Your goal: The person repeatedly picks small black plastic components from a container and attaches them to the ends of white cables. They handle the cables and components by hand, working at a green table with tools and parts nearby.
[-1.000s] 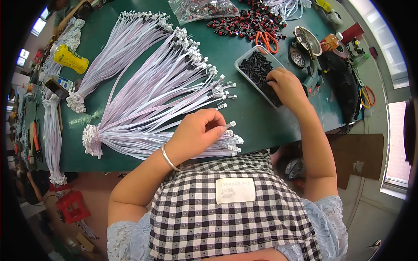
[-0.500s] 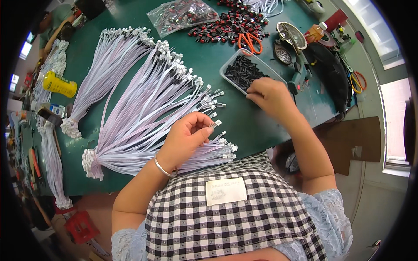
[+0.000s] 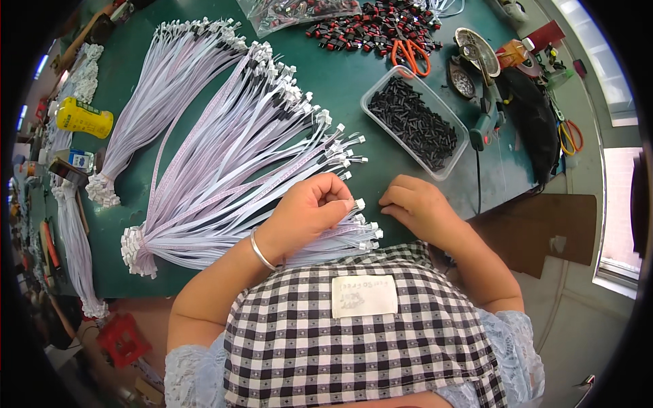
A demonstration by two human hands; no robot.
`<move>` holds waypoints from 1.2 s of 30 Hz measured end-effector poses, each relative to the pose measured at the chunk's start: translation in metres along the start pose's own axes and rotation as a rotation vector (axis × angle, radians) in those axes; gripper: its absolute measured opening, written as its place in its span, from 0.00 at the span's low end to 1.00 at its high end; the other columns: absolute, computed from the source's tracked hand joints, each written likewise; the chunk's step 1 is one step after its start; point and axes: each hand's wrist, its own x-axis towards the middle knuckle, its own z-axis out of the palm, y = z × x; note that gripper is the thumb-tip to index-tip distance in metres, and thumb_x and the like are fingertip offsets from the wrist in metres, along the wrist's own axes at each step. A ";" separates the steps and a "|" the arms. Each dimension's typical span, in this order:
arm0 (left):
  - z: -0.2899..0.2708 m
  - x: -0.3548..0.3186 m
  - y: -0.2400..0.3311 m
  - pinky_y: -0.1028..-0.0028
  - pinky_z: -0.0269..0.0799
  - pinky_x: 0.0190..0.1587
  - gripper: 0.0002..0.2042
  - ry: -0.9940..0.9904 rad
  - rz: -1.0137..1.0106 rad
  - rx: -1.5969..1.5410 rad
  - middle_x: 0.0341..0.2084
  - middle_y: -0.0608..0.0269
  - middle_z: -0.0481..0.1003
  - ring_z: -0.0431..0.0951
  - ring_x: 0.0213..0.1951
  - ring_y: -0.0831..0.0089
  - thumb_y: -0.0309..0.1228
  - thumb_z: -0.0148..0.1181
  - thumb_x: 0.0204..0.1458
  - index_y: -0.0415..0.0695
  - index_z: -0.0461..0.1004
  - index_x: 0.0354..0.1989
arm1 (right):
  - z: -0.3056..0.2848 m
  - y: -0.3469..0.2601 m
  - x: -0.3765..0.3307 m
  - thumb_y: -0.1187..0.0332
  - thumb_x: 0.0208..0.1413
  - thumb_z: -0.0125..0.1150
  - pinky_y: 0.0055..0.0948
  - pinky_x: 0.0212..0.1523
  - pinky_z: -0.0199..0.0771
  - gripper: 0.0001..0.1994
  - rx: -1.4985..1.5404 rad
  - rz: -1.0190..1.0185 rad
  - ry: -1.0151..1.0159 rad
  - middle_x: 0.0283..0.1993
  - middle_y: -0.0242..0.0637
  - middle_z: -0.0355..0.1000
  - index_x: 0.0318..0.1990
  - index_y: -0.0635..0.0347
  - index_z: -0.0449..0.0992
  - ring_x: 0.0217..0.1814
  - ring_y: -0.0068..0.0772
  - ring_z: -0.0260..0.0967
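My left hand [image 3: 314,212] is closed in a pinch on a thin white cable, whose small white connector [image 3: 359,205] pokes out by the thumb tip. Around and beneath that hand spreads a fanned bundle of flat white cables [image 3: 211,170], tied together at its near left end. Just right of the connector, my right hand [image 3: 420,204] has thumb and fingers pressed together; whatever sits between them is too small or hidden to make out. Behind the right hand stands a clear plastic tub [image 3: 466,141] holding many short black tubes [image 3: 411,119].
A second cable bundle [image 3: 160,102] lies at the left, near a yellow bottle [image 3: 84,117]. At the back are a pile of black-and-red parts [image 3: 371,30], orange-handled scissors [image 3: 411,58] and a plastic bag [image 3: 292,12]. A teal glue gun [image 3: 484,126] lies right of the tub.
My right hand has come away from the tub, moving nearer and close to my left hand. The left hand keeps its pinch. The whole view has shifted slightly.
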 end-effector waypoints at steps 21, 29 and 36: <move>0.006 0.000 0.006 0.85 0.65 0.28 0.04 0.038 -0.020 -0.012 0.26 0.72 0.71 0.68 0.25 0.86 0.27 0.58 0.53 0.41 0.72 0.35 | -0.003 -0.025 0.026 0.77 0.49 0.63 0.16 0.31 0.69 0.05 0.742 0.320 0.152 0.30 0.30 0.73 0.34 0.66 0.76 0.30 0.14 0.68; 0.005 0.000 0.005 0.85 0.66 0.28 0.04 0.022 -0.009 -0.015 0.27 0.72 0.71 0.67 0.25 0.87 0.27 0.58 0.53 0.41 0.72 0.35 | -0.002 -0.022 0.028 0.77 0.49 0.63 0.17 0.32 0.69 0.05 0.720 0.324 0.102 0.31 0.31 0.72 0.33 0.66 0.77 0.31 0.16 0.69; 0.004 0.000 0.004 0.84 0.66 0.28 0.04 0.024 -0.009 -0.006 0.27 0.72 0.71 0.68 0.25 0.86 0.27 0.58 0.53 0.41 0.72 0.35 | -0.001 -0.022 0.028 0.77 0.49 0.63 0.18 0.32 0.69 0.04 0.706 0.282 0.113 0.31 0.31 0.72 0.33 0.65 0.76 0.31 0.16 0.69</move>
